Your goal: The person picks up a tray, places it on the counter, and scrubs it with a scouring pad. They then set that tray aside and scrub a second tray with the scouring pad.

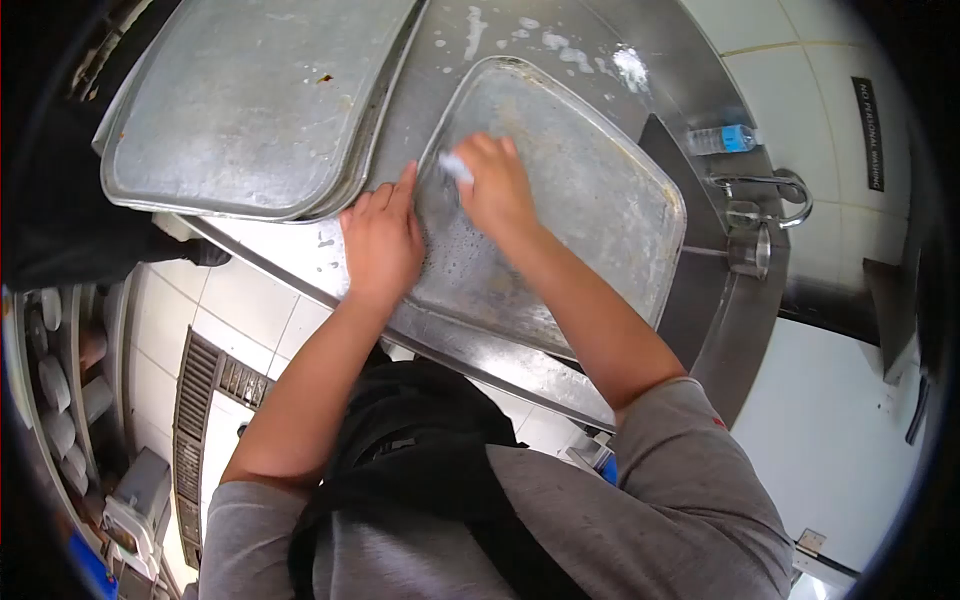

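Note:
A large, stained metal baking tray (570, 180) lies on the stainless steel counter, with wet, bubbly patches at its left side. My right hand (492, 188) is closed around a small white pad (457, 167), pressed to the tray near its left rim; most of the pad is hidden under my fingers. My left hand (382, 240) lies at the tray's left edge, fingers stretched out and the index finger pointing away from me. Its fingertips come close to the corner of a stack of baking trays (240, 110) on the left.
Foam spots (568, 52) dot the steel counter (440, 50) beyond the tray. On the right stand a water bottle (722, 139) with a blue label, a faucet (795, 195) and a metal cup (748, 250). Shelves with dishes (55, 385) are at lower left. Another person's dark clothing (70, 220) shows behind the stack.

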Demonstrator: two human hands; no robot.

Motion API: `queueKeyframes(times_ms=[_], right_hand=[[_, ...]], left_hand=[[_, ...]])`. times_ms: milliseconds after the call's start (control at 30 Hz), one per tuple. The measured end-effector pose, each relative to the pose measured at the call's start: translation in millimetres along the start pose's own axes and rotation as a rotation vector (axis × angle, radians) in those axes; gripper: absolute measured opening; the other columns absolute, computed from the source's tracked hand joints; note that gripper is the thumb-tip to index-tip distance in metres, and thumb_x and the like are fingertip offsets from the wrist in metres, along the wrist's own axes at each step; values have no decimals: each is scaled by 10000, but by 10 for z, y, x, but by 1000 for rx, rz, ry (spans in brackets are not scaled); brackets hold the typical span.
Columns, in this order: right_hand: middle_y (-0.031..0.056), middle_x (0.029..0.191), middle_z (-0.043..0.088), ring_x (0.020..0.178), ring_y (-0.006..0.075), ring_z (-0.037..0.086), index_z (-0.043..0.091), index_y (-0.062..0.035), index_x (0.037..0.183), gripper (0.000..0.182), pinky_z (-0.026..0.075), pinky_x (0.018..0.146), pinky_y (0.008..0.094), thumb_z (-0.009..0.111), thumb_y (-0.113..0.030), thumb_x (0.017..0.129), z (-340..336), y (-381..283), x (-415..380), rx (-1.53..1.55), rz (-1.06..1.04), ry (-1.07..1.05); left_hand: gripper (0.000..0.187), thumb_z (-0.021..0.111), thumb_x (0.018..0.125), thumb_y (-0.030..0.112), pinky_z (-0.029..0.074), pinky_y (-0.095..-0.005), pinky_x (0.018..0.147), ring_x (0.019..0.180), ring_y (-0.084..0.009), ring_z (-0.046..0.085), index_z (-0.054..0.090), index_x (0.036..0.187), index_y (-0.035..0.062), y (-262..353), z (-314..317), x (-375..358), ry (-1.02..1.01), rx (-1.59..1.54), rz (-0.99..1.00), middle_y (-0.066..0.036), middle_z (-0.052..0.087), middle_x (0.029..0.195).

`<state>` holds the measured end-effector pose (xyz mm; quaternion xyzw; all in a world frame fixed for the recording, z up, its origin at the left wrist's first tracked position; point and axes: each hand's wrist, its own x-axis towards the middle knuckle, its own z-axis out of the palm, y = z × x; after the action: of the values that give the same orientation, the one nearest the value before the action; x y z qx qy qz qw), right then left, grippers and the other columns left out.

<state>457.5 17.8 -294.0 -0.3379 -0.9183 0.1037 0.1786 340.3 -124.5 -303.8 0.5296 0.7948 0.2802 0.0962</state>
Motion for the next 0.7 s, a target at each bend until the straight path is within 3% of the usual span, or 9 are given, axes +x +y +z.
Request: queueKeyframes(times_ms=[100,167,233,333,400,433,533,600,700], right_hand=[[98,1041,612,945,351,547,656,-82,966,294,465,827,462,716,-15,686,61,167,150,22,-107,-71],[85,1029,608,945,335,549,655,-88,949,274,471,826,460,715,-19,691,88,313,438,-1,17,143],[85,984,614,926,330,557,660,-92,916,238,475,807,449,709,-17,696,123,73,276,1,32,185],[90,959,637,904,343,565,676,-102,897,205,476,790,437,698,-27,707,2,-212,-261,128,-163,8],[80,1005,634,931,339,563,677,-113,925,236,476,800,442,700,-27,706,-22,225,-80,83,-61,34],[69,1051,631,958,335,561,677,-123,953,268,476,810,448,702,-27,704,-48,489,68,41,45,62],[67,1076,633,972,332,563,680,-128,979,291,478,818,449,703,-29,707,-213,941,344,-157,83,206],[75,1049,643,957,336,567,684,-117,973,274,479,817,443,695,-26,715,-70,603,-223,-161,59,159],[109,1016,652,944,356,571,676,-96,991,280,479,833,443,673,-11,723,-239,317,-482,-106,-14,40]], left_hand=[[458,543,918,96,391,-409,815,894,-263,577,535,1375,132,-8,26,4,35,-19,25,-80,612,931],[420,538,936,114,393,-410,824,903,-264,583,558,1355,139,25,14,12,26,-35,-3,-81,617,922],[408,533,945,122,395,-409,828,906,-266,586,564,1350,145,14,43,-4,40,-12,-6,-84,624,927],[383,537,949,142,398,-409,821,903,-255,595,584,1329,151,23,54,16,55,12,-3,-68,647,946],[372,546,944,154,400,-411,810,897,-241,599,597,1313,150,28,56,19,64,30,-2,-48,663,959],[357,544,948,167,403,-412,801,883,-243,610,601,1300,151,33,59,21,88,26,-3,-64,673,925],[328,542,952,198,409,-416,775,836,-252,632,601,1271,152,105,37,6,76,93,-50,-91,683,841],[240,547,949,235,416,-427,728,741,-276,645,592,1168,149,104,59,14,96,176,-43,-101,658,700],[161,549,950,242,419,-422,723,727,-277,645,576,1061,129,159,10,26,26,244,-97,-87,647,664]])
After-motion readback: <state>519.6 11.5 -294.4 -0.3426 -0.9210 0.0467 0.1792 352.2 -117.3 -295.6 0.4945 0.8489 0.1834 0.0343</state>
